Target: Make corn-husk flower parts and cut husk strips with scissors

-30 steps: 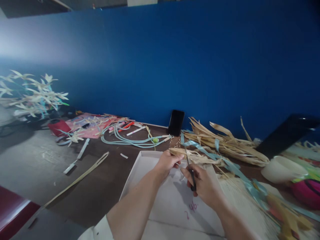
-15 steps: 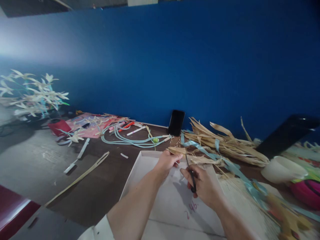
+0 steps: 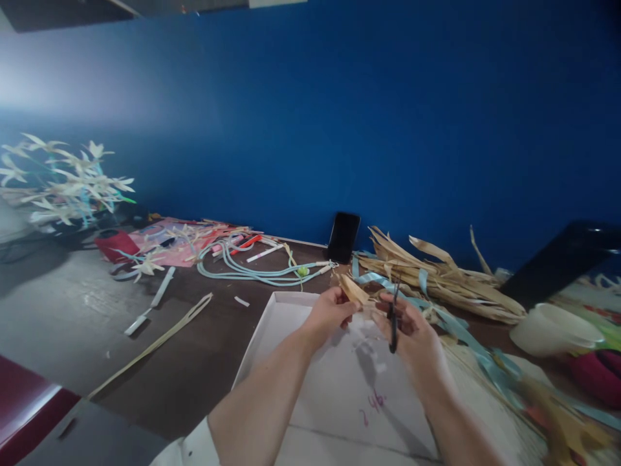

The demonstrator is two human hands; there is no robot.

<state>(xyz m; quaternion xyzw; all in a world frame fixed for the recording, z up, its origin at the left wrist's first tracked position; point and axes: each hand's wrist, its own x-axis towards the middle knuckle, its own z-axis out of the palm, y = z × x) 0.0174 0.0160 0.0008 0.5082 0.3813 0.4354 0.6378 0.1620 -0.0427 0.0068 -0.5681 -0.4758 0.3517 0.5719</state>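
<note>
Over the white box lid [image 3: 339, 388], my left hand [image 3: 334, 309] pinches a short piece of dried corn husk [image 3: 353, 289] between thumb and fingers. My right hand [image 3: 410, 327] grips black-handled scissors [image 3: 393, 323], whose blades point up and away from me. The right fingertips are close to the lower end of the husk piece; whether they touch it I cannot tell. Just behind the hands lies a bundle of dried husks [image 3: 446, 285] with a light blue ribbon [image 3: 383, 281] running across it. Small pale scraps lie inside the lid.
A black phone [image 3: 343, 237] leans against the blue wall. Blue cords [image 3: 252, 277], pens [image 3: 246, 245] and pink sheets [image 3: 179, 249] lie left of it. White husk flowers [image 3: 72, 175] stand far left. A white cup [image 3: 553, 330] lies at the right, near a pink roll [image 3: 599, 375].
My right hand with the scissors has moved right and slightly up, away from the blades' earlier place at the husk. The husk in my left hand now looks shorter and is tilted differently.
</note>
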